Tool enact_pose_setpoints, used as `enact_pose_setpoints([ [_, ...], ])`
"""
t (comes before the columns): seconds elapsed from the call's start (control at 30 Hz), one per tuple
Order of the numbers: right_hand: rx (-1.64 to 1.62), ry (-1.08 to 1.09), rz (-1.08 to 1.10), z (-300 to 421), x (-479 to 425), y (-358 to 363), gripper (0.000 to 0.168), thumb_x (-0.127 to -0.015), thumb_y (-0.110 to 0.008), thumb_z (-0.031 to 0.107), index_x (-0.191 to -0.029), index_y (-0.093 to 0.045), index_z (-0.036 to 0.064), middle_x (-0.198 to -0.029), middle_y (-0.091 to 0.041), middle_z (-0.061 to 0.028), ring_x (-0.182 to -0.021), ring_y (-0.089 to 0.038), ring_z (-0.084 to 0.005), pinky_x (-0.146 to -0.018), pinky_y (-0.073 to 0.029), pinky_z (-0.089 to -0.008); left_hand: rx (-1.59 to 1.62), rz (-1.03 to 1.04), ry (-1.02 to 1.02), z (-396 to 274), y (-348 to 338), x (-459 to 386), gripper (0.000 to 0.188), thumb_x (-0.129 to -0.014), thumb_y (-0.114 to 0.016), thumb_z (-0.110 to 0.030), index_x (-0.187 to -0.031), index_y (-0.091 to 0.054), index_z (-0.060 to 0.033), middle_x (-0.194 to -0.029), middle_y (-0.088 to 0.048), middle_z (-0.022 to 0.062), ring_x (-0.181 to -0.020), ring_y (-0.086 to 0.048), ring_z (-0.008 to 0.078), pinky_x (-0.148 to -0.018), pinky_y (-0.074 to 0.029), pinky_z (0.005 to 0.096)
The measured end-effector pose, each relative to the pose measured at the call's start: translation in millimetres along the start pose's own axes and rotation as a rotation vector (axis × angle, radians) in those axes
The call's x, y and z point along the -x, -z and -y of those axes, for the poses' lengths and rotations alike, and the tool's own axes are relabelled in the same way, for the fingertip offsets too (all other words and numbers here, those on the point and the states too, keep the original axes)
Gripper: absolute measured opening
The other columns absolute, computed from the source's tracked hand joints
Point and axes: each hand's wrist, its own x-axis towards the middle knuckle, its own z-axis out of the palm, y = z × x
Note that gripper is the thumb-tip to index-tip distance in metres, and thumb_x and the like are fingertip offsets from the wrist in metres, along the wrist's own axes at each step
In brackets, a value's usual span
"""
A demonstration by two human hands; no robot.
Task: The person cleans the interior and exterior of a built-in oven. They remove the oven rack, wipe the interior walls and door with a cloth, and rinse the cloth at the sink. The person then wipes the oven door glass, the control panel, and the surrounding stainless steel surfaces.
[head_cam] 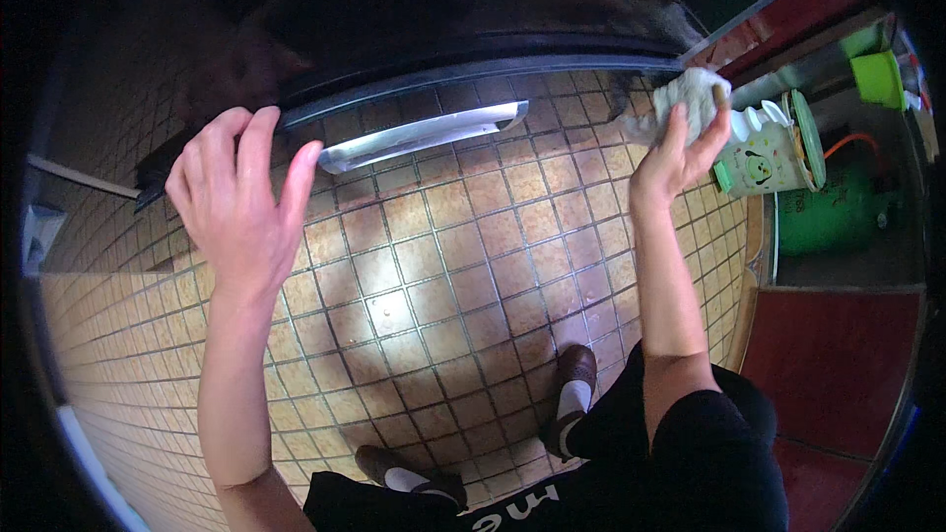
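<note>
A glossy dark panel [458,7] fills the top of the view, with a long straight lower edge [480,71]. My right hand [674,159] grips a crumpled white cloth [691,100] near the right end of that edge. At the other end is my left hand [233,185], fingertips at the panel and thumb spread. Nothing shows in its grasp, though whether the fingertips press on the panel is unclear. Between my hands, just below the edge, sits a shiny silver trough-like piece [429,137]; its attachment is hidden.
Tan tiles [458,251] cover the floor around my brown shoes [576,366]. To the right stand a clear plastic container [765,162] with a green lid, a green rounded vessel [828,218], a lime-green tub [878,80] and dark red cabinet panels [831,362].
</note>
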Motion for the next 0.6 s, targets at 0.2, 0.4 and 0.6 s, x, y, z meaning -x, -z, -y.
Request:
enact_pose_setpoints([
  [0.2,0.336,0.14,0.238,4,-46,0,0.031,-0.081,-0.056,0.011,-0.111,-0.056,0.006,-0.105,-0.059,-0.0107,-0.101,-0.052,-0.0248,-0.088,-0.038,-0.0358,0.126,-0.036,0.086,-13,-1,-8,0.038,-0.078,-0.064,-0.032,-0.105,-0.054,-0.0071,-0.101,-0.048,0.0082,-0.095,-0.046,0.0243,-0.081,-0.034,0.0372],
  [0.4,0.522,0.502,0.314,38,4,-22,0.033,-0.075,-0.058,0.008,-0.107,-0.057,0.003,-0.092,-0.059,-0.0092,-0.091,-0.052,-0.0245,-0.086,-0.031,-0.0352,0.197,-0.016,0.074,-11,13,-3,0.039,-0.07,-0.067,-0.029,-0.099,-0.052,-0.0068,-0.096,-0.046,0.0079,-0.091,-0.044,0.0237,-0.079,-0.031,0.0364],
  [0.6,0.151,0.658,0.698,153,93,-71,0.032,-0.071,-0.055,0.012,-0.102,-0.056,0.003,-0.083,-0.054,-0.011,-0.075,-0.051,-0.0216,-0.066,-0.036,-0.0369,0.253,0.067,0.082,-25,36,12,0.039,-0.07,-0.063,-0.03,-0.098,-0.051,-0.0042,-0.097,-0.045,0.0099,-0.092,-0.043,0.0257,-0.077,-0.03,0.0371],
])
